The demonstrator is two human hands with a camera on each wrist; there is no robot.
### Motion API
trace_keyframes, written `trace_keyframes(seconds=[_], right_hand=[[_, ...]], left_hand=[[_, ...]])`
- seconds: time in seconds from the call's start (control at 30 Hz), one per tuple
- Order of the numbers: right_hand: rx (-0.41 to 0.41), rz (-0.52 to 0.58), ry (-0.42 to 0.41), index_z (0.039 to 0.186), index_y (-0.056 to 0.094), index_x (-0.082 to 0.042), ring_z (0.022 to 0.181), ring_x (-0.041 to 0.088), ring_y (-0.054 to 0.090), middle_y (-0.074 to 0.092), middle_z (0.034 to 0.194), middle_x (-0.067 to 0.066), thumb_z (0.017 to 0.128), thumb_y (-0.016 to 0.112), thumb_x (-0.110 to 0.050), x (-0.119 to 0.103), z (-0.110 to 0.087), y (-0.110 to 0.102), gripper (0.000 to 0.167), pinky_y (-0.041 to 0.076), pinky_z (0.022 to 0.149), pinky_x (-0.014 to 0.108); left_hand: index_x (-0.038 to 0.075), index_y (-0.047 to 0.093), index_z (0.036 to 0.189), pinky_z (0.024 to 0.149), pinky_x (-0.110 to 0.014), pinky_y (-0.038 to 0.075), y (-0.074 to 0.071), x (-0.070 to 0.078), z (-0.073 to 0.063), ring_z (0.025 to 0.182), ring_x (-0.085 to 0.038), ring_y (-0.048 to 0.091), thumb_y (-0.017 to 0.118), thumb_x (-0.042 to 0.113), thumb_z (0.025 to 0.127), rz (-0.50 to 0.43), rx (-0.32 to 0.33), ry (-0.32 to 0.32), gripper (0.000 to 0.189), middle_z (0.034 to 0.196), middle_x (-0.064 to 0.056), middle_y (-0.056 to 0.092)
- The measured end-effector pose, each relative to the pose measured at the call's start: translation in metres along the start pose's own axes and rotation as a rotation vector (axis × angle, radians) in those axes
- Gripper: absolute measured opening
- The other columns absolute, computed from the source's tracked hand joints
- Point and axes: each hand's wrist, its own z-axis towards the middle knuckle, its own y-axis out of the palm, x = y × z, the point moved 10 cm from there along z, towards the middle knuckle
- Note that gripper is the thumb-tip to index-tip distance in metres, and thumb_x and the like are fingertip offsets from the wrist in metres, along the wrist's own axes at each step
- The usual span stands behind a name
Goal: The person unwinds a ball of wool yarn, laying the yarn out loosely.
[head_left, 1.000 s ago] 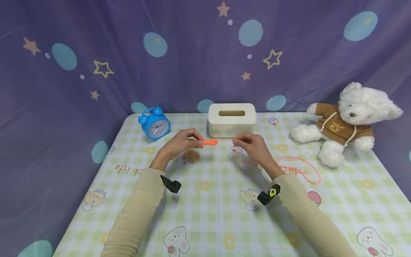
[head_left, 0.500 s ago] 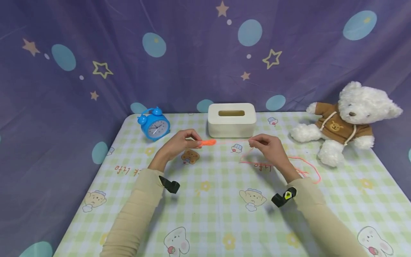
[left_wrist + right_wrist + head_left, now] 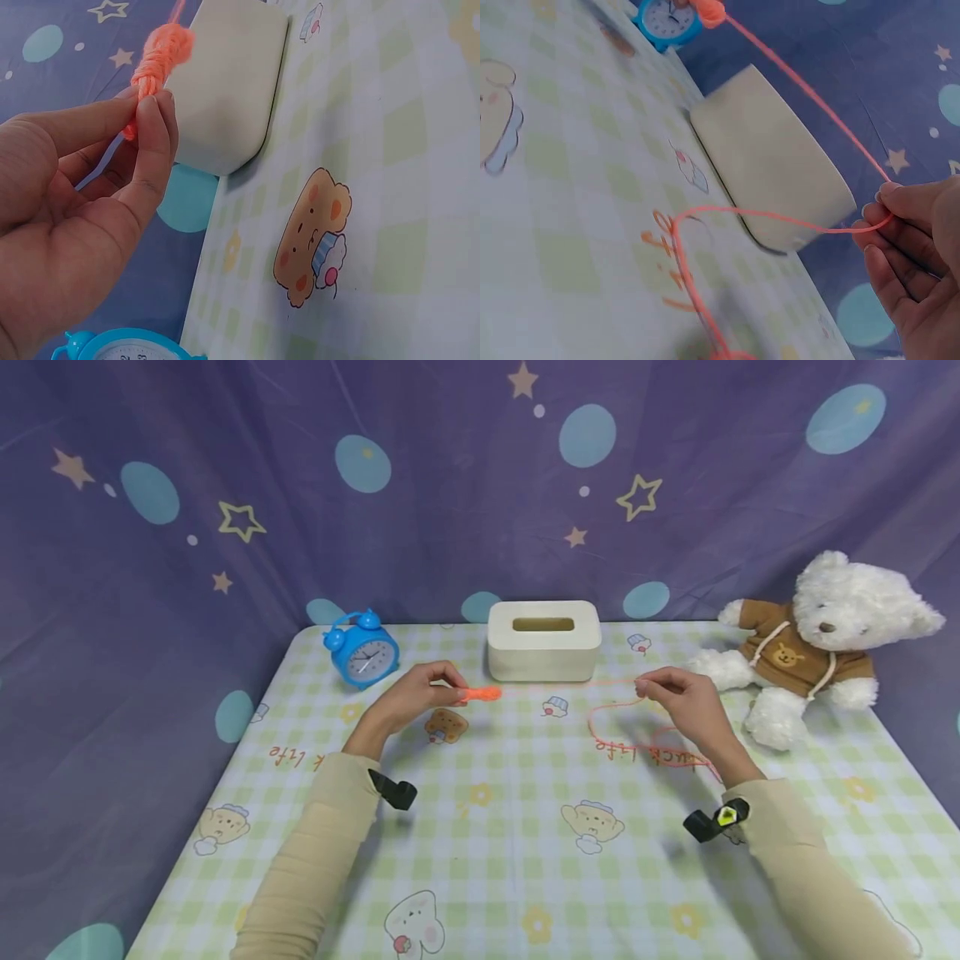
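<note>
A small bundle of orange yarn [image 3: 161, 56], wrapped tight round its middle, is pinched at its lower end between the thumb and fingers of my left hand [image 3: 427, 692]. From its far end one strand of yarn [image 3: 810, 94] runs taut across to my right hand [image 3: 686, 697], which pinches it between thumb and fingertips. Past those fingertips the strand hangs in a loose curve down to the tablecloth, shown in the right wrist view. Its slack lies in loops beneath my right wrist. Both hands are raised over the table.
Behind the strand stands a cream tissue box [image 3: 543, 660]. A blue alarm clock [image 3: 365, 653] is at the back left. To the right sits a white teddy bear [image 3: 806, 652] in a brown hoodie. A checked tablecloth [image 3: 480, 852] covers the table, with a purple curtain [image 3: 450, 543] behind.
My right hand has moved steadily right, lengthening the taut strand between my hands. The slack loops on the table have shifted and shrunk. My left hand stays nearly still with the bundle.
</note>
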Motion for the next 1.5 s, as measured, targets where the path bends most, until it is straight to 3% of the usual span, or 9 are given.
trace_keyframes(seconds=[0.1,0.23,0.47,0.63,0.83,1.2,1.4,1.5], right_hand=[[0.018,-0.013,-0.006,0.105,0.071,-0.016,0.089,0.011,0.063,0.071,0.094,-0.006,0.089,0.061,-0.049,0.006,-0.002,-0.011,0.038,0.048,0.077,0.02],[0.031,-0.003,0.013,0.106,0.07,-0.014,0.091,0.012,0.063,0.07,0.092,-0.01,0.089,0.061,-0.049,0.017,-0.007,-0.026,0.039,0.049,0.077,0.02],[0.085,-0.057,0.056,0.113,0.068,-0.012,0.086,-0.002,0.06,0.069,0.087,-0.02,0.09,0.06,-0.049,0.033,-0.02,-0.056,0.045,0.047,0.075,0.015],[0.139,-0.071,0.062,0.112,0.068,-0.008,0.08,-0.003,0.059,0.066,0.081,-0.023,0.09,0.061,-0.046,0.04,-0.027,-0.074,0.045,0.046,0.069,0.016],[0.164,-0.04,0.102,0.114,0.067,-0.007,0.079,-0.005,0.059,0.066,0.08,-0.028,0.09,0.062,-0.045,0.05,-0.036,-0.092,0.045,0.044,0.064,0.016],[0.264,-0.005,0.211,0.111,0.068,-0.014,0.073,-0.012,0.058,0.065,0.075,-0.03,0.09,0.063,-0.043,0.067,-0.05,-0.124,0.037,0.041,0.065,0.009],[0.193,-0.046,0.187,0.108,0.068,-0.014,0.073,-0.013,0.056,0.063,0.075,-0.031,0.091,0.063,-0.042,0.068,-0.053,-0.122,0.032,0.04,0.064,0.009],[0.138,-0.072,0.143,0.108,0.067,-0.009,0.076,-0.013,0.056,0.064,0.076,-0.03,0.091,0.063,-0.04,0.066,-0.054,-0.115,0.035,0.041,0.064,0.01]], left_hand=[[0.006,0.064,0.1,0.091,-0.04,0.045,-0.002,0.001,-0.001,0.104,-0.024,0.057,0.069,0.017,0.089,0.011,0.006,-0.001,0.016,0.108,-0.008,0.059],[0.005,0.063,0.101,0.093,-0.045,0.045,-0.003,0.0,-0.003,0.104,-0.026,0.057,0.068,0.017,0.089,-0.001,0.006,-0.003,0.017,0.11,-0.008,0.059],[0.009,0.066,0.098,0.09,-0.04,0.044,-0.01,-0.003,-0.005,0.108,-0.024,0.054,0.07,0.017,0.088,0.008,0.028,-0.008,0.014,0.107,-0.006,0.06],[0.008,0.065,0.098,0.09,-0.038,0.043,-0.012,-0.004,-0.006,0.108,-0.023,0.053,0.07,0.017,0.087,0.003,0.025,-0.01,0.015,0.107,-0.006,0.06],[0.005,0.062,0.1,0.094,-0.049,0.043,-0.013,-0.005,-0.007,0.104,-0.027,0.056,0.068,0.017,0.089,0.003,0.02,-0.019,0.017,0.11,-0.009,0.06],[0.007,0.063,0.1,0.093,-0.054,0.042,-0.016,-0.007,-0.008,0.102,-0.027,0.058,0.067,0.016,0.09,0.007,0.026,-0.019,0.014,0.108,-0.01,0.062],[0.008,0.063,0.1,0.094,-0.055,0.042,-0.017,-0.008,-0.01,0.101,-0.027,0.058,0.067,0.015,0.09,0.0,0.03,-0.029,0.013,0.107,-0.01,0.061],[0.007,0.063,0.101,0.094,-0.048,0.044,-0.018,-0.008,-0.011,0.103,-0.025,0.058,0.068,0.016,0.089,0.008,0.034,-0.031,0.015,0.109,-0.009,0.061]])
